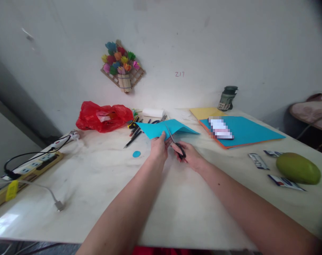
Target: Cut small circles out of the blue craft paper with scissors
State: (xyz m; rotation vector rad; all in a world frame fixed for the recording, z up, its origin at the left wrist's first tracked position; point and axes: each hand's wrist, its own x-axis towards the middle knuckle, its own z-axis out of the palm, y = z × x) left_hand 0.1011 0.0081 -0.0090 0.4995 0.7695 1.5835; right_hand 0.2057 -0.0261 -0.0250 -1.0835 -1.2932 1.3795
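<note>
A bent sheet of blue paper [152, 130] is held above the table by my left hand [159, 147], whose fingers pinch its near edge. My right hand [188, 154] grips the black handles of a pair of scissors [180, 150]. The scissor blades point up and to the left and lie against the paper, close to my left fingertips. A small blue paper disc [136, 154] lies flat on the table to the left of my left hand. Pens [134, 137] lie behind the disc, partly hidden by the sheet.
At the back left is a red plastic bag [105, 118]. Power strips [41, 164] with cables line the left edge. Blue sheets [251, 129] carry a phone [220, 128] at right, near a bottle [227, 98]. A green fruit [298, 168] and small packets [258, 161] lie nearer.
</note>
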